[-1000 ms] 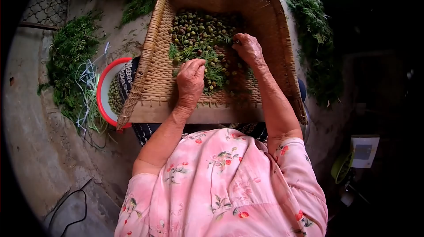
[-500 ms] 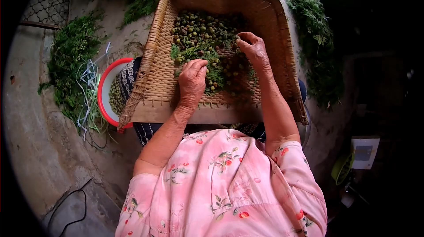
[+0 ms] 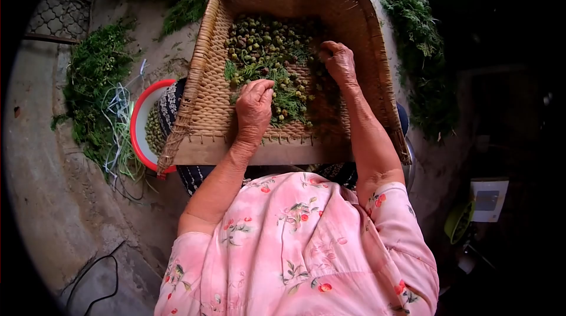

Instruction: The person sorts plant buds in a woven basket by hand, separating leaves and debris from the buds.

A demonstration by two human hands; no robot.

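Observation:
A woven winnowing basket (image 3: 203, 95) rests across my lap. Inside it lies a heap of small round green-brown cones (image 3: 259, 39) mixed with feathery green sprigs (image 3: 286, 95). My left hand (image 3: 254, 107) is over the near left part of the heap, its fingers curled together at the edge of the greenery. Whatever its fingertips pinch is hidden. Further to the right, my right hand (image 3: 339, 63) is above the heap's right side with thumb and fingers drawn together. I cannot make out anything between them.
A red-rimmed basin (image 3: 137, 124) holding similar cones stands by my left leg. Bundles of green branches (image 3: 97, 74) lie on the floor at left, at the back and at right (image 3: 415, 27). Pale plastic strips (image 3: 118, 109) and a black cord (image 3: 115, 277) are on the left floor.
My right hand has shifted slightly, its fingers turning more downward over the heap. My left hand remains almost in place. The basket sits marginally further left in view.

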